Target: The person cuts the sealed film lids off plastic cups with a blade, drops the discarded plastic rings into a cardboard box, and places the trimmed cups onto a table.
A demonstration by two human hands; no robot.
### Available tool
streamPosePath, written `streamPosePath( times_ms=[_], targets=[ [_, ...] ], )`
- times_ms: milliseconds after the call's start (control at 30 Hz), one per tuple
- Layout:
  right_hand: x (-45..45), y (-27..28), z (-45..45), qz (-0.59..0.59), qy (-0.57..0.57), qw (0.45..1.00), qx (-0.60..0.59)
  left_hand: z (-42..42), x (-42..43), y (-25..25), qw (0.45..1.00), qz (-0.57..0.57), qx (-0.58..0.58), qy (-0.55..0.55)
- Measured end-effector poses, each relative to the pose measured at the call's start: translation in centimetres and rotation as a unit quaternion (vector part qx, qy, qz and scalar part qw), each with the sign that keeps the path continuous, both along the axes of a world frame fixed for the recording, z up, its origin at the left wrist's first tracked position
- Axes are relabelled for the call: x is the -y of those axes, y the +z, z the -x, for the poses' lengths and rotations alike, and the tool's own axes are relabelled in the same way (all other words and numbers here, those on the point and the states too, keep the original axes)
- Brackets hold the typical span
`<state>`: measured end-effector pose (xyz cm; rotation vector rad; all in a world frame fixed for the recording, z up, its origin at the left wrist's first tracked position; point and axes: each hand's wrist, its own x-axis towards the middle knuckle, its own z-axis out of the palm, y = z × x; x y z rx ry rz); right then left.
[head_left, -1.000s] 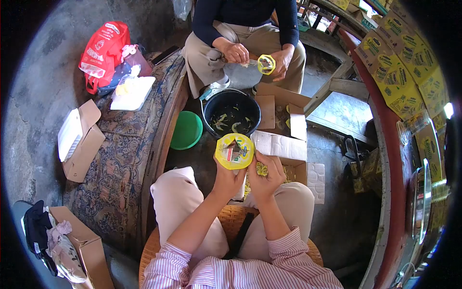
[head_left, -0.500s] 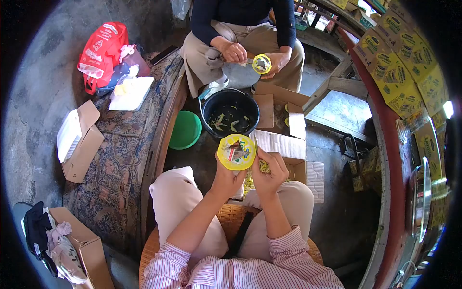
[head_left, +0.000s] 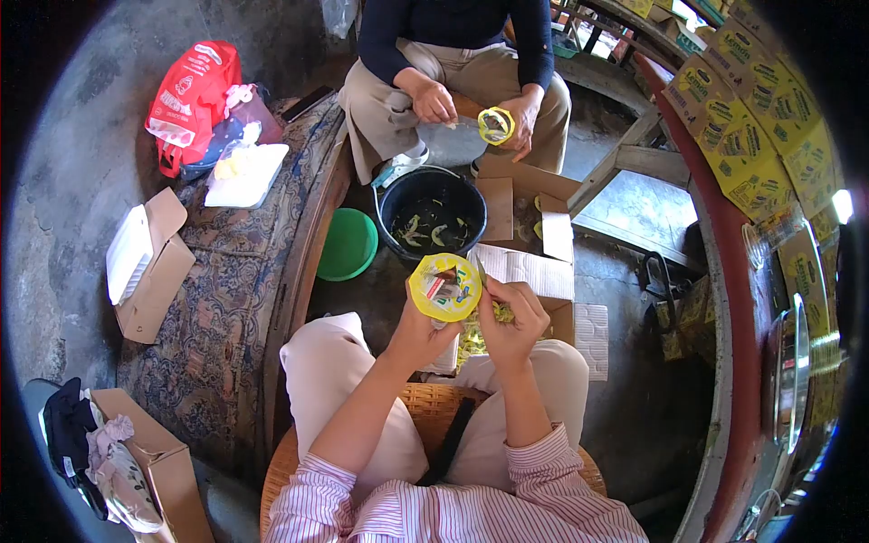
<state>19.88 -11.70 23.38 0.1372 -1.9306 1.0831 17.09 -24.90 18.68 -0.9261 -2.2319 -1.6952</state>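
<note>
Left hand (head_left: 421, 333) grasps the cup (head_left: 444, 288) from below, in front of the torso and above the gap between the knees; the cup's yellow-rimmed lid faces up toward the head, its long axis running roughly along the line of sight, base mostly hidden by the fingers; right hand (head_left: 512, 322) is clenched round a small knife (head_left: 482, 268), handle hidden; blade lies beside the lid's right edge, long axis nearly fore-and-aft, tip pointing away from the body, leaning slightly left; blade-to-rim contact: cannot tell; black bucket (head_left: 434, 182) stands beyond.
</note>
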Motion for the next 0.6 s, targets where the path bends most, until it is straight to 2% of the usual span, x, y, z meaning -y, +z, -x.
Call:
streamPosePath(
  times_ms=[133, 233, 433, 533, 600],
  targets=[
    [0.0, 0.1, -0.1, -0.002, -0.009, 1.0, 0.004, 0.4, 0.2, -0.3, 0.999, 0.025, -0.022, -0.024],
    [-0.2, 0.0, -0.1, 0.01, 0.004, 1.0, 0.014, 0.4, 0.3, -0.5, 0.999, 0.01, 0.006, -0.04],
    [-0.4, 0.3, -0.3, 0.01, 0.017, 1.0, 0.019, 0.4, 0.4, 0.3, 0.993, -0.054, 0.076, -0.069],
    [-0.6, 0.2, -0.3, 0.019, 0.041, 0.999, 0.027, -0.1, 0.3, 1.9, 0.98, -0.123, 0.126, -0.094],
    [-0.6, 0.3, -0.4, 0.013, 0.041, 0.999, 0.03, 0.0, 0.3, 1.9, 0.987, -0.084, 0.111, -0.083]
  ],
)
